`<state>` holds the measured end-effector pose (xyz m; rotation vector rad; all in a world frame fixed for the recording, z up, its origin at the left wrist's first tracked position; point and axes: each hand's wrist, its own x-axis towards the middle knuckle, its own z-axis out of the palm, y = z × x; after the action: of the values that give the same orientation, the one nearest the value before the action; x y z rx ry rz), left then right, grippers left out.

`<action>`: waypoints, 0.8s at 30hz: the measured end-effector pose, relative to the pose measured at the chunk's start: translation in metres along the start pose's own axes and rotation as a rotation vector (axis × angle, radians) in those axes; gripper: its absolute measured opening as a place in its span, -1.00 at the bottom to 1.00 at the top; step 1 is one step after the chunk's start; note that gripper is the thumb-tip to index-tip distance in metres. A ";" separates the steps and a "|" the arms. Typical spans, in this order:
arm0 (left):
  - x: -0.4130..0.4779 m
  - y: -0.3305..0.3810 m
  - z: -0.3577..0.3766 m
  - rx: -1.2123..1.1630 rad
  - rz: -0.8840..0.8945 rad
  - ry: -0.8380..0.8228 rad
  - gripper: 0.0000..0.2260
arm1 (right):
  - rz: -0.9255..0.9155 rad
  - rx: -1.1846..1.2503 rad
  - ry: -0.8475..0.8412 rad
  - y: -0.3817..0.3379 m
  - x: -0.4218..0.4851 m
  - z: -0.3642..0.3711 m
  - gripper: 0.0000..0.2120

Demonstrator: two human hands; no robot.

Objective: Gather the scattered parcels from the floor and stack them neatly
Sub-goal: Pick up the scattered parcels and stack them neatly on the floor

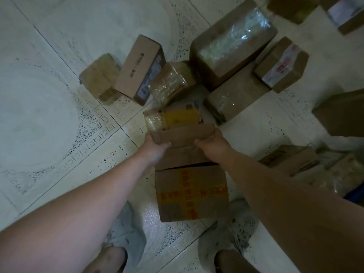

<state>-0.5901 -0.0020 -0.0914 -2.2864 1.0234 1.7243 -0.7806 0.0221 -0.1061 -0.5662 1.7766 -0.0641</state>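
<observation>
1. Gripping with both: left hand (157, 146) and right hand (210, 142) clamped on opposite ends of a plain brown cardboard box (183, 134), thumbs curled over its near face.
2. Poised over a brown carton crossed with red-printed tape (192, 194) between the feet; touching or not, cannot tell; barely started on stacking, by the look of it.
3. Plenty left to gather: yellow-taped parcel (175, 117), big film-wrapped carton (232, 48) and more, scattered across the pale tiled floor (49, 95).

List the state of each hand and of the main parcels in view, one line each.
left hand, grips the left end of the plain box.
right hand, grips its right end.
plain box, held at both ends, over the red-taped box.
red-taped box, closed, nearest the person.
yellow-taped parcel, sealed, just beyond the plain box.
large box, sealed with clear tape, lying on the floor.
</observation>
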 end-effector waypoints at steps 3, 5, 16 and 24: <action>0.003 -0.002 0.003 -0.067 -0.006 0.020 -0.35 | -0.012 0.108 0.003 0.004 -0.002 0.005 -0.25; -0.017 0.003 -0.005 -0.091 0.019 0.021 -0.49 | -0.027 0.129 0.041 -0.001 -0.023 -0.001 -0.35; -0.250 0.092 -0.124 -0.295 0.053 -0.161 -0.77 | 0.080 0.401 0.295 -0.081 -0.308 -0.070 -0.37; -0.413 0.166 -0.184 -0.083 0.487 -0.266 -0.67 | -0.049 0.648 0.521 -0.101 -0.508 -0.110 -0.51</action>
<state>-0.5882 -0.0283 0.3893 -1.8752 1.5632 2.2066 -0.7609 0.1121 0.4149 -0.1171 2.0885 -0.8541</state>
